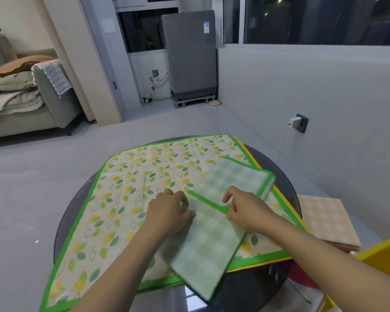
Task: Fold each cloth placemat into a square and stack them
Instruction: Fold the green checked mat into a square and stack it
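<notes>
Green checked placemat [214,221] lies as a long folded strip across the leaf-print placemat [131,188], which is spread flat over the round dark table [286,190]. Left hand [167,210]: fingers curled, tips pinching the strip's left edge beside the green border band. Right hand [245,210]: thumb and forefinger pinching the border band at the strip's right edge. The far half of the strip extends beyond both sets of fingertips; the near half runs back under the wrists.

Judged step: folding the strip across its middle into a square. To do it well, keep both pinches level, bring edge to edge so borders meet, then flatten the crease outward from the fingertips.

Folded orange checked stack [324,224] sits right of the right hand, off the table.
</notes>
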{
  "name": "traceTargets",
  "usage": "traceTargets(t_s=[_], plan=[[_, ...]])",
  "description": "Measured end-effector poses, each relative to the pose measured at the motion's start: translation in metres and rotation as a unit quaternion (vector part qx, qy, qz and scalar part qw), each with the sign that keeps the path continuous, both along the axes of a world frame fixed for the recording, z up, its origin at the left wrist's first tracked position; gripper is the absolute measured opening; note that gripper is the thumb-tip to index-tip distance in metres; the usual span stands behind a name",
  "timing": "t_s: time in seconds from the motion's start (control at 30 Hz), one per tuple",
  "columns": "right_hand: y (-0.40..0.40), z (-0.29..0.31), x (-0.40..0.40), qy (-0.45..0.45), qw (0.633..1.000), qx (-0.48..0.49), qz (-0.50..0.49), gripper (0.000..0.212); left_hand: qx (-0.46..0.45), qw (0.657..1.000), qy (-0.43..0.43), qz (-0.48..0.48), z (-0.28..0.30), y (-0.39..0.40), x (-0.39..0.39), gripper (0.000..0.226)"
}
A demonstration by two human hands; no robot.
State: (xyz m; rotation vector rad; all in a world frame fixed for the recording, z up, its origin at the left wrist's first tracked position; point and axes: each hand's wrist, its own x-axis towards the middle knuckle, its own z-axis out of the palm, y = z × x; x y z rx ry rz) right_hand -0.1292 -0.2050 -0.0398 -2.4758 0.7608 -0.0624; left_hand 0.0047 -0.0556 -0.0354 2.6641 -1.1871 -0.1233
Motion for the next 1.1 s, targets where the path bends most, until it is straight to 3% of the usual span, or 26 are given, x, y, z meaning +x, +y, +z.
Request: traceTargets(t_s=[0.23,0.33,0.43,0.6,0.8,0.93,1.1], plan=[[-0.023,-0.005,0.019,-0.088,0.992,-0.081,0.044,0.021,0.054,0.999,-0.002,0.010,0.013,0.015,-0.022,0.041],[-0.020,-0.005,0.021,-0.084,0.986,-0.131,0.061,0.022,0.058,0.997,-0.052,0.009,0.011,0.015,-0.028,0.043],[-0.004,-0.005,0.015,-0.068,0.982,-0.163,0.066,0.035,0.031,0.995,-0.096,0.001,-0.002,0.011,-0.034,0.044],[0.032,-0.016,-0.004,0.018,0.984,-0.128,0.121,0.054,0.010,0.999,0.000,-0.042,-0.026,0.003,-0.049,0.070],[0.022,-0.035,-0.013,0.040,0.978,-0.167,0.120,0.088,0.025,0.999,-0.010,-0.044,-0.045,0.003,-0.046,0.095],[0.003,-0.035,-0.024,0.057,0.984,-0.159,0.060,0.063,0.029,0.999,-0.007,-0.032,-0.045,0.005,-0.045,0.078],[0.000,-0.030,-0.027,0.049,0.985,-0.161,0.043,0.060,0.008,1.000,-0.016,-0.018,-0.036,0.007,-0.046,0.065]])
